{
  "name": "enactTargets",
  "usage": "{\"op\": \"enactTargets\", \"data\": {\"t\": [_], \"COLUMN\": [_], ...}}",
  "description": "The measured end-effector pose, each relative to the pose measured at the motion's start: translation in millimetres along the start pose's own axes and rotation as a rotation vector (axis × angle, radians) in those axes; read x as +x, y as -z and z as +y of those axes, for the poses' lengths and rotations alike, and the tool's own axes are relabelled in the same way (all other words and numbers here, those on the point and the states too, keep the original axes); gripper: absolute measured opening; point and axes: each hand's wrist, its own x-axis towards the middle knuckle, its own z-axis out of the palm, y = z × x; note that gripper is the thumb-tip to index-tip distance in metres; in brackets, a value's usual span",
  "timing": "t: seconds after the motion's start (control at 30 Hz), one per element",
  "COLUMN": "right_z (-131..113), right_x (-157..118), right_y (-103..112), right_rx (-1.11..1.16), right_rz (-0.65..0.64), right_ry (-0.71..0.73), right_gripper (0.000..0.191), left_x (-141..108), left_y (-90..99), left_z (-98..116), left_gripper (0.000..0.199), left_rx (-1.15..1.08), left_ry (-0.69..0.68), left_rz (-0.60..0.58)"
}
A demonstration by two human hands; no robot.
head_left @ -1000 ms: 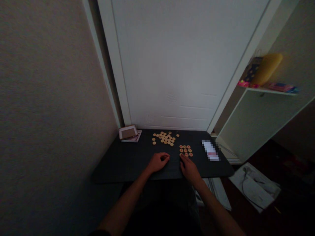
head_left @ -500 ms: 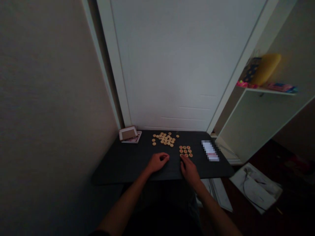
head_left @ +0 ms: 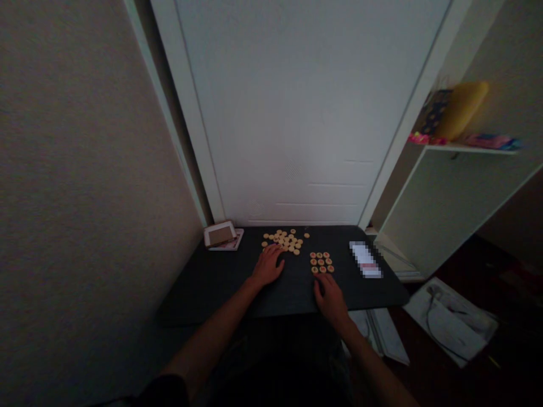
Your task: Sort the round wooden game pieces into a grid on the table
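1. Presently find left hand [head_left: 267, 267] palm down, fingers extended to near edge of loose discs [head_left: 288, 242], thumb set apart. Cannot tell whether fingertips press on or cover a disc.
2. Find right hand [head_left: 331, 297] loosely curled just on near side of disc grid [head_left: 321, 262], with a gap inside the curve of thumb and fingers. Cannot tell whether anything is pinched at the tips.
3. Note key relation: see loose discs directly ahead of left fingertips, toward white door panel [head_left: 292, 113]; judge left hand nearer to them, right hand nearer to grid.
4. Assign no long axis to single discs, all being round. Read grid as three rows of three, evenly spaced, roughly square overall.
5. Describe discs as small, flat and pale tan, probably wood. See reddish marks on most grid faces; see mostly plain faces in the irregular cluster, some discs touching or overlapping.
6. Record bench [head_left: 203, 288] as dark, matte and flat, with rounded near corners.
7. Log shallow rectangular boxes [head_left: 223, 236], stacked askew at far left, and pixelated bright slab [head_left: 365, 261], phone-like, right of grid.
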Motion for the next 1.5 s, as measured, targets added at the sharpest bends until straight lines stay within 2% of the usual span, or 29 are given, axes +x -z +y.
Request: {"op": "enactTargets", "data": {"t": [0.13,0.3,0.57,0.73,0.87,1.07,1.3,1.5], "right_z": [-2,-4,-10,-24,-39,-42,-41,-37], "right_x": [0,-1,1,9,22,37,36,37], "right_y": [2,2,7,3,-15,-44,-40,-45], "right_rx": [0.0,0.014,0.022,0.057,0.098,0.11,0.113,0.129], "right_rz": [-0.005,-0.011,-0.051,-0.16,-0.215,-0.15,-0.18,-0.182], "right_ry": [-0.013,-0.02,0.032,0.091,0.138,0.089,0.059,0.029], "right_gripper": [0.03,0.031,0.034,0.039,0.038,0.034,0.036,0.029], "left_x": [8,4,-26,-52,-56,-42,-41,-45], "left_y": [-9.3,-15.3,-3.0,-0.9,2.4,4.3,-0.7,-1.2], "left_z": [-12,-14,8,25,25,23,29,28], "left_gripper": [0.054,0.055,0.05,0.041,0.031,0.023,0.02,0.025], "left_rx": [0.185,0.237,0.249,0.155,0.077,-0.07,-0.215,-0.123], "left_ry": [0.01,0.007,-0.045,-0.064,-0.093,-0.063,-0.038,-0.029], "left_rz": [-0.107,-0.125,-0.139,-0.181,-0.152,-0.109,-0.042,-0.041]}}
